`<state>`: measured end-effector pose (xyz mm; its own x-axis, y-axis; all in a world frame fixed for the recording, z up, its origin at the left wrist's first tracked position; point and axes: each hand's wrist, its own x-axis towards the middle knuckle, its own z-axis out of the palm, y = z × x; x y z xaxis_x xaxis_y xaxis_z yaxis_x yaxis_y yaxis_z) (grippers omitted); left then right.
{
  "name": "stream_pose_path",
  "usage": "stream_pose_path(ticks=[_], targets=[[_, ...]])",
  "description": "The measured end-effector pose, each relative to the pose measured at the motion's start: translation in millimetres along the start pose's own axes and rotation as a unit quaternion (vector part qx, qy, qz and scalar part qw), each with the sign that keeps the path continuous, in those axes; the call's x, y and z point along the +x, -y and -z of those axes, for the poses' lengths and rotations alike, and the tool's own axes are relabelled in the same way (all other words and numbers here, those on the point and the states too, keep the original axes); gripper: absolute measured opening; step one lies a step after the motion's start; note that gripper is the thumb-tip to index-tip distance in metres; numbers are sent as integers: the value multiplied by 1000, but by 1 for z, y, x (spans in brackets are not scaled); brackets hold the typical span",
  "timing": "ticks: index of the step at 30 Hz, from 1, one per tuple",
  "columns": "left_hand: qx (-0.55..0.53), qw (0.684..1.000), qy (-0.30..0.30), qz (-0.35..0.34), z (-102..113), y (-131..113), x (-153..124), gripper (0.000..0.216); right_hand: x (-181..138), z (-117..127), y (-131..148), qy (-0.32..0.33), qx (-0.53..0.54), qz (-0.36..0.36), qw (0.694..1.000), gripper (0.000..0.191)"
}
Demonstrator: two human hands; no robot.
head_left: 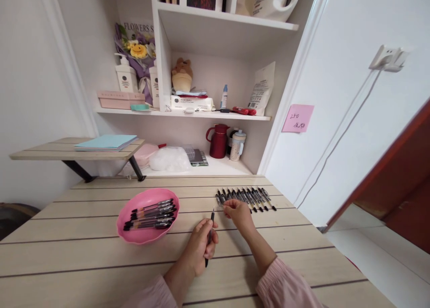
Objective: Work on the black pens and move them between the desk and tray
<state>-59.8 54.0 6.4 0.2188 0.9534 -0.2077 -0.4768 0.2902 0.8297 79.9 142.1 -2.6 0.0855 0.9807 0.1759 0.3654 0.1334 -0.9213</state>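
Observation:
My left hand (pixel 201 243) is closed around a black pen (pixel 211 229), which stands tilted with its pale, narrow tip pointing up and away from me. To its right, my right hand (pixel 238 214) has thumb and fingers pinched together. A small clear piece seems to show at those fingertips, too small to name. Just beyond the right hand lies a row of black-and-clear pens (pixel 257 197), side by side; the hand covers part of it. On the left stands a pink bowl (pixel 121 225) with a scalloped rim, holding several pens (pixel 152 216) with black ends.
A raised wooden stand (pixel 43 149) at the back left carries blue paper (pixel 105 142). Behind the table, the shelf holds a red jug (pixel 218 141), a light tumbler (pixel 238 146) and a white plastic bag (pixel 169 159). A pink note (pixel 298 118) sticks to the right wall.

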Motion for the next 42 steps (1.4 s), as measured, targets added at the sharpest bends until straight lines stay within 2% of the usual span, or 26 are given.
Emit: stream_pose_path(ticks=[3, 5, 8, 12, 15, 25, 32, 35, 37, 40, 42], targets=[[3, 1000, 2, -3, 0, 0, 0, 30, 1, 1, 5, 4, -59, 21, 998, 9], [2, 1000, 4, -4, 0, 1, 0, 30, 2, 1, 9, 6, -147, 54, 988, 12], [4, 1000, 7, -5, 0, 1, 1, 31, 1, -1, 14, 20, -317, 102, 943, 19], [4, 1000, 8, -5, 1, 2, 1, 31, -3, -5, 19, 28, -438, 103, 892, 20], [2, 1000, 10, -5, 0, 2, 1, 31, -4, -7, 20, 25, -473, 98, 875, 20], [2, 1000, 6, -2, 1, 2, 2, 30, 1, -14, 13, 25, -505, 86, 859, 25], [-3, 1000, 2, 1, 0, 2, 1, 30, 2, -15, 19, 21, -485, 70, 872, 17], [-22, 1000, -7, 1, 1, 3, 2, 31, -4, -7, 28, 17, -446, 61, 893, 15], [-57, 998, -22, -9, 3, 3, 4, 30, -15, -1, 34, 29, -393, 59, 917, 16], [-160, 985, -45, -46, 6, 2, 7, 24, -42, 2, 38, 132, -258, 38, 956, 27], [-221, 972, -52, -65, 7, 1, 10, 17, -62, 0, 37, 207, -163, -2, 965, 35]])
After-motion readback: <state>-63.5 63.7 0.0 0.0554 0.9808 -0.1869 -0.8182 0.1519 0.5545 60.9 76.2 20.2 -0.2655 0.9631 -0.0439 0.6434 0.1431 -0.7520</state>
